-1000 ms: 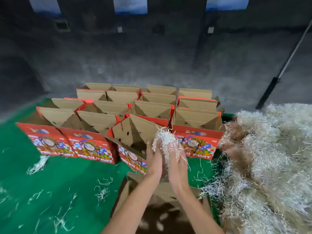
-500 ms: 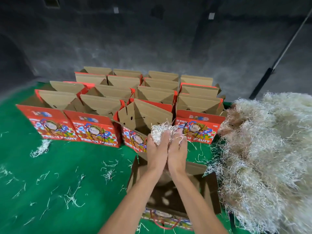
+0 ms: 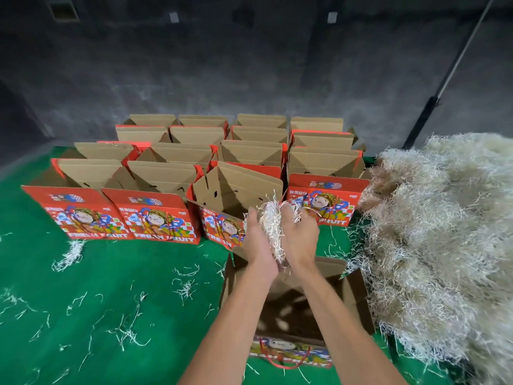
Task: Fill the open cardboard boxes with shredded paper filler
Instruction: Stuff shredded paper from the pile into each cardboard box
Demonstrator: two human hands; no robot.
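We are cupping a wad of shredded paper filler [image 3: 273,232] between both hands, the left hand [image 3: 256,240] and right hand [image 3: 299,237] pressing it from either side, each grip curling loosely round the strands. The wad is hanging just above the near open box [image 3: 352,295], whose dark inside is showing beneath our wrists. Beyond that box, rows of red fruit boxes [image 3: 155,215] are standing open on the green counter [image 3: 111,301]; one tilted box [image 3: 236,190] is sitting right behind our fingers. To the right of the near box, a big filler heap [image 3: 438,240] is lying. Loose strands [image 3: 183,290] are littering the counter to its left.
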